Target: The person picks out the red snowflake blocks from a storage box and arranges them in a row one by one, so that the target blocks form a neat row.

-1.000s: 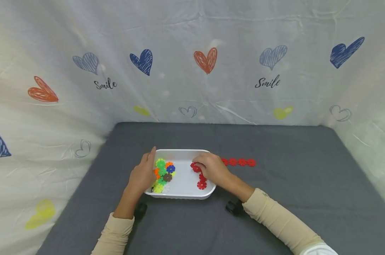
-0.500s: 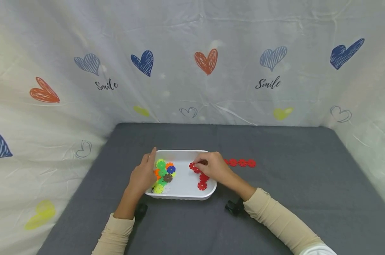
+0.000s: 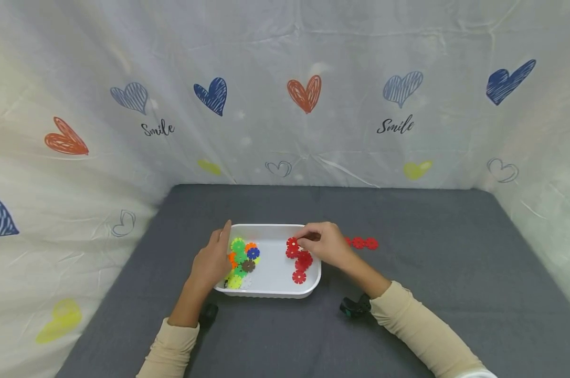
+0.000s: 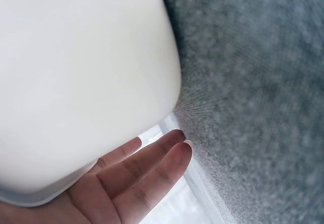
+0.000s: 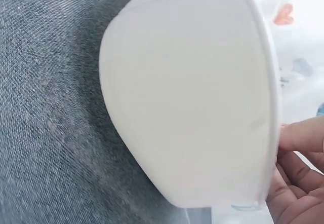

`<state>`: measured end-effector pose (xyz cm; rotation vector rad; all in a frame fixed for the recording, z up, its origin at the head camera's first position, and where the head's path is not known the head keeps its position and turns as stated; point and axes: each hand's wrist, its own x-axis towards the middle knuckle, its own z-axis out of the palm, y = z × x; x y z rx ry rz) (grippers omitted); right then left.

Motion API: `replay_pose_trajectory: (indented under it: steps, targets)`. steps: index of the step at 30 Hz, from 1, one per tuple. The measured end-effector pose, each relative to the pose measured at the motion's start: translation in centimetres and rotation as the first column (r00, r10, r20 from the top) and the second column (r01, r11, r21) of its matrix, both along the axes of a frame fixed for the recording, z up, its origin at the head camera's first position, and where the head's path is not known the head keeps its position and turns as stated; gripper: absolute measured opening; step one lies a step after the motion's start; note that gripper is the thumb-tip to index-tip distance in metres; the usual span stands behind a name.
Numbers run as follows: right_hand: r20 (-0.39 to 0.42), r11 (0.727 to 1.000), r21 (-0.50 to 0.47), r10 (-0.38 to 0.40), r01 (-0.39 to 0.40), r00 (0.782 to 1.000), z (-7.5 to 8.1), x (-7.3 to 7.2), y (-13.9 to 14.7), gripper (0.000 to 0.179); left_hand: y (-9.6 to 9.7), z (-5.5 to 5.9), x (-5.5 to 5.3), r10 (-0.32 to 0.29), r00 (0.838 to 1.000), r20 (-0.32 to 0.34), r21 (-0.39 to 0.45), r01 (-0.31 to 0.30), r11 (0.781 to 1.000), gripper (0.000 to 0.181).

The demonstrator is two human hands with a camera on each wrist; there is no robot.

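A white plastic tray (image 3: 271, 293) sits on the table. In the head view my left hand (image 3: 212, 261) lies against its left end, and in the left wrist view the fingers (image 4: 152, 181) stretch along the outer wall. Over the right end, my right hand (image 3: 326, 245) pinches a red flower-shaped disc (image 3: 292, 243) between thumb and forefinger. Other red discs (image 3: 299, 275) are grouped just below it in the tray. The right wrist view shows curled fingers (image 5: 298, 173) behind the rim; the tray wall hides the disc there.
Mixed green, orange, blue, brown and yellow discs (image 3: 240, 257) lie at the tray's left end. Outside its right side, a row of red discs (image 3: 364, 243) lies on the grey tablecloth (image 3: 436, 252), partly behind my right hand. A heart-printed curtain (image 3: 266, 131) surrounds the table.
My right hand has moved to the right with the red disc, covering more of the outside row. The red discs in the tray have bunched closer. My left hand has stayed put.
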<state>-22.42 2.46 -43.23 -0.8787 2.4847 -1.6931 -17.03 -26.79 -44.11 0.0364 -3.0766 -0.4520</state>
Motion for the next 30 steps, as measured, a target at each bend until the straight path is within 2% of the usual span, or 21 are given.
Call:
replay_pose_trajectory:
  steps: [17, 26, 30]
  targets:
    - [0.059, 0.998, -0.015, -0.064, 0.065, 0.996, 1.1, -0.5, 4.6, 0.014, 0.2, 0.0, 0.0, 0.018, 1.0, 0.017, 0.009, -0.018, 1.0, 0.088]
    - [-0.007, 0.981, 0.111, -0.161, 0.161, 0.987, 1.1, -0.5, 8.4, 0.015, 0.2, -0.1, 0.1, 0.019, 1.0, 0.017, -0.005, -0.019, 1.0, 0.087]
    - [0.024, 0.974, 0.141, -0.18, 0.175, 0.983, 0.8, -0.5, 10.3, 0.016, 0.3, 0.0, 0.0, 0.024, 1.0, 0.013, -0.004, -0.023, 1.0, 0.087]
